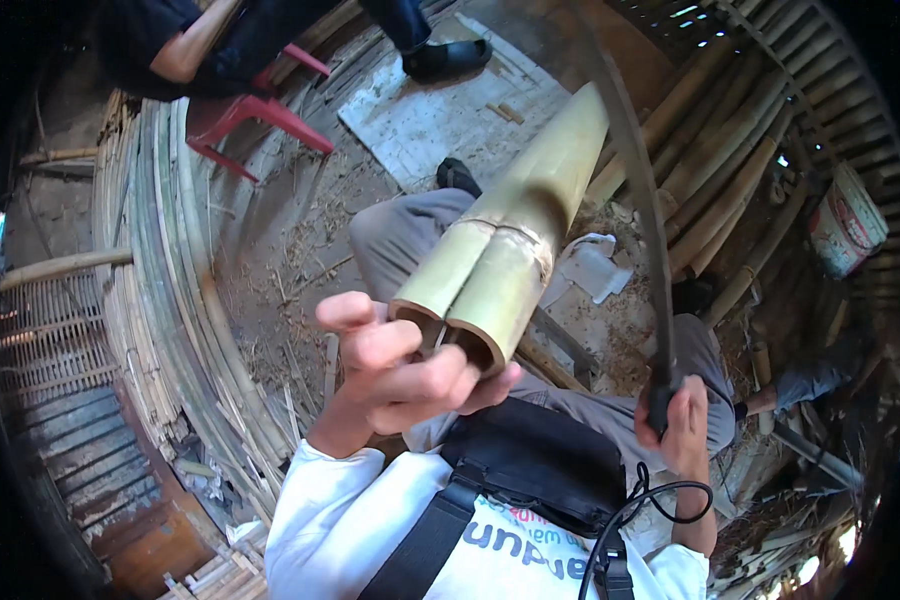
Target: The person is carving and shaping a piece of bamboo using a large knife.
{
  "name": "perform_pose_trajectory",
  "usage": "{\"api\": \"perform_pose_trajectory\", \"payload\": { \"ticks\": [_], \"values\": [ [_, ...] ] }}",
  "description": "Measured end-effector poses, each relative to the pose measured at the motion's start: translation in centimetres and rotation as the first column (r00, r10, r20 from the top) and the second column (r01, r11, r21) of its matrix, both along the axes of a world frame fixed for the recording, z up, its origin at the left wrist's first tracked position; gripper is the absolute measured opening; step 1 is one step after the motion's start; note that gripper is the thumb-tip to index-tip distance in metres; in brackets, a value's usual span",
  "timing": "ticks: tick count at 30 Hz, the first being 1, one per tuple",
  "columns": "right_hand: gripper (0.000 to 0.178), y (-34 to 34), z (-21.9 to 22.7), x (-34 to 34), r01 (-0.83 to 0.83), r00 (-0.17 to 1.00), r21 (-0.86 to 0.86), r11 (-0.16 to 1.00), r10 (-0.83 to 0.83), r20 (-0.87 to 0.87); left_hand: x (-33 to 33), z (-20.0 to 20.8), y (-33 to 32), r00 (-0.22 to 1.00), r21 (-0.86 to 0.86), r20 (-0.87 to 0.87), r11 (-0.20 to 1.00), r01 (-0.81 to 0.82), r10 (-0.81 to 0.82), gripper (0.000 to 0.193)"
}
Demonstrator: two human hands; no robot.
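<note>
A thick, pale green bamboo section [510, 210] slants up and away from me above my lap. A dark split runs along its near part from the hollow cut end to the ring-like node. My left hand [410, 370] grips it at that cut end, fingers curled over the rim and into the opening. On the right, my right hand [682, 425] is closed around the dark handle of a long machete [650, 210]. Its blade rises upright beside the bamboo, apart from it, and its upper end runs out at the top of the picture.
Long bamboo strips [160, 260] are stacked along the left. A red plastic chair [270, 115] stands at the upper left beside another person's arm [185, 50]. Bamboo poles [720, 150] lean at the right near a white bucket [848, 222]. A pale board [410, 120] lies ahead.
</note>
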State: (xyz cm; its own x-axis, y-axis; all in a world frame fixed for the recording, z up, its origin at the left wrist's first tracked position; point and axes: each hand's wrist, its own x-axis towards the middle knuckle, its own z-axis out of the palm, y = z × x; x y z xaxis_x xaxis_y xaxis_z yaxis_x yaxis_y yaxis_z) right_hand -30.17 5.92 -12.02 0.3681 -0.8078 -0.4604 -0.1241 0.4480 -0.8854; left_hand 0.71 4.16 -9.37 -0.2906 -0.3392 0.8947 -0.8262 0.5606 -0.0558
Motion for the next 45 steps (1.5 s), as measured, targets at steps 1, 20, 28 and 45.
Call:
{"api": "perform_pose_trajectory", "payload": {
  "ticks": [1, 20, 28, 45],
  "values": [
    [0.062, 0.4, 0.8, 0.1, -0.061, 0.997, -0.054, 0.997, 0.063, 0.040, -0.9, 0.0, -0.8, 0.997, -0.041, -0.052, 0.998, 0.055, -0.057, 0.029],
    [0.052, -0.8, 1.4, 4.4, -0.321, 0.946, -0.360, 0.876, 0.315, -0.078, 0.6, 1.9, -1.6, 0.997, 0.079, -0.048, 0.994, 0.069, -0.066, 0.014],
    [0.059, -3.3, 1.2, 7.4, -0.368, 0.928, -0.173, 0.913, 0.349, -0.132, 1.6, 0.2, -1.9, 0.954, 0.033, -0.285, 0.994, 0.107, -0.093, 0.017],
    [0.060, -5.7, 2.7, 6.9, -0.378, 0.919, -0.108, 0.920, 0.358, -0.168, 1.1, 0.2, -2.4, 0.947, 0.013, -0.304, 0.994, 0.108, -0.099, 0.026]
  ]
}}
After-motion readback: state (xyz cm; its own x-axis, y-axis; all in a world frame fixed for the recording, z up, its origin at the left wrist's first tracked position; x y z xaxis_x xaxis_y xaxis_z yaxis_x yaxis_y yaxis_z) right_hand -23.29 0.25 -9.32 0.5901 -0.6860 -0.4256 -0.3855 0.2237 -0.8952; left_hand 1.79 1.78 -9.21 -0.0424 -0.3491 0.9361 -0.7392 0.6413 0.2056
